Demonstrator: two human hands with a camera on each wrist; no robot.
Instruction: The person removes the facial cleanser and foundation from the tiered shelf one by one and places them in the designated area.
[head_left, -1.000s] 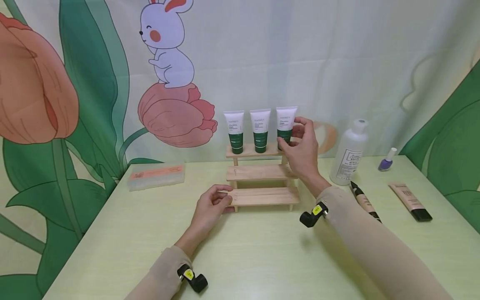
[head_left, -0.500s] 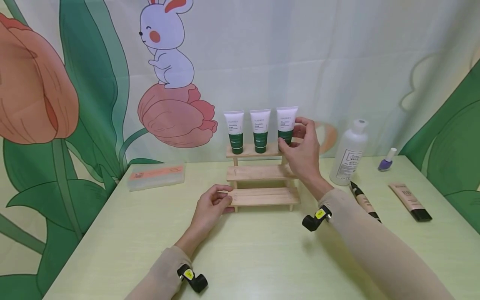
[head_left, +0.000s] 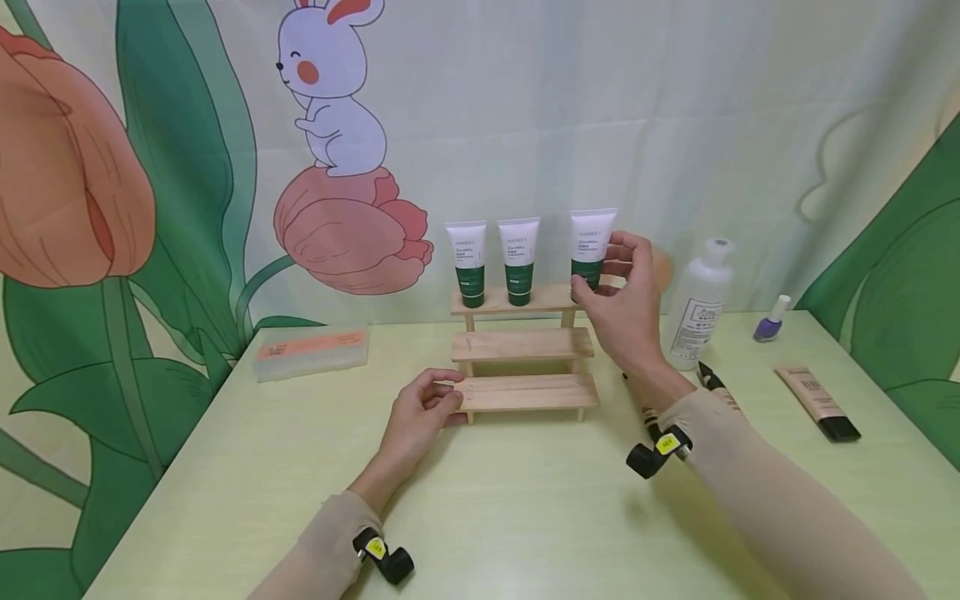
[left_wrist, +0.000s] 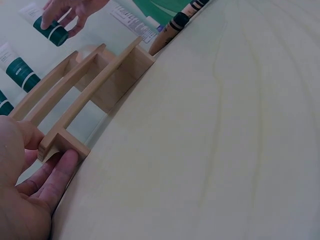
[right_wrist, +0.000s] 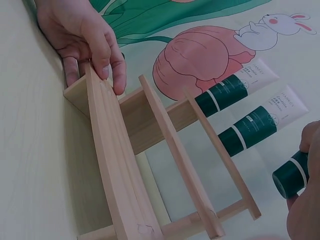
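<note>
My right hand pinches a white and green squeeze tube by its green lower part. In the right wrist view that tube's green cap hangs apart from the shelf, beyond its top tier's right end. Two matching tubes, a left one and a middle one, stand upright on the top tier of a small three-step wooden shelf. My left hand grips the left end of the lowest step, thumb on top and fingers beneath, as the left wrist view shows.
Right of the shelf stand a white bottle and a purple nail polish bottle. A beige tube with black cap lies at the right. Dark-tipped tubes lie partly under my right forearm. A flat translucent box lies at the left.
My right hand has moved right with the tube, off the shelf's top tier. One more dark-tipped item shows beside the wrist. My left hand keeps its grip on the shelf.
</note>
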